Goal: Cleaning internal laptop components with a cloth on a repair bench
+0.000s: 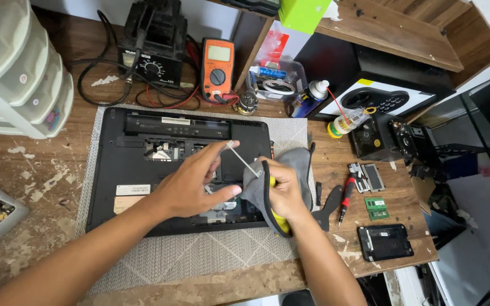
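From the head camera, the wooden bench [29,170] was crowded along its far edge: a multimeter [217,68] at 12 o'clock, a spray can [307,97] and a small bottle [347,122] toward 1 o'clock, white drawers [18,68] at 10 o'clock. The near edge ran from 6 to 4 o'clock, with bare mat [199,255] open in front of the laptop [137,175]. That black laptop lay underside up on the mat, its bay uncovered, at the centre. At 3 o'clock a red-handled screwdriver [344,198], a green memory stick [376,208] and a black drive [385,242] lay apart on the wood, leaving little free room there.

The left hand [191,184] was partly closed, its fingertips pinching one end of a thin metal rod [244,160] above the laptop. The right hand [283,190] was curled shut round a yellow-handled tool [279,218] and a grey cloth [299,164], touching the rod's other end.
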